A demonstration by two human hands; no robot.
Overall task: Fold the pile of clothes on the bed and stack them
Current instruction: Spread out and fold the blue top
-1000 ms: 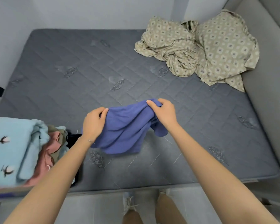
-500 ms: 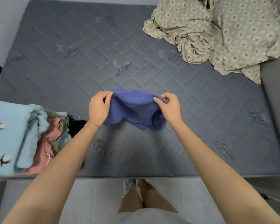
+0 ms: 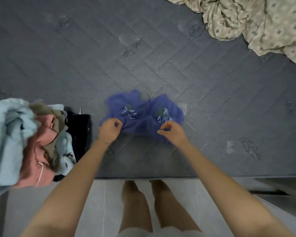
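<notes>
Blue garment lies crumpled at the middle of the view, on the grey quilted mattress, close to its near edge. We note two pale embroidered leaf motifs on it, one on each bunched half.

Left hand sits at the garment's 8 o'clock corner. Its fingers are curled in, and thumb and forefinger pinch the near edge of the cloth. Right hand sits at the garment's 5 o'clock corner with the same narrow curl, thumb and forefinger closed on the near edge. The hands are apart, with the rumpled hem between them.

At 9 o'clock we see the clothes pile on the mattress, reaching its near edge. It holds a light blue piece at far left and pink and olive pieces tangled over it. A black garment lies just beside the pile, between it and the left forearm. The pile is blurred, so we cannot tell whether any of it is folded.

At 1 to 2 o'clock lies a beige patterned sheet, heaped loose, well apart from the blue garment.

At 6 o'clock are bare legs on a pale tiled floor.
</notes>
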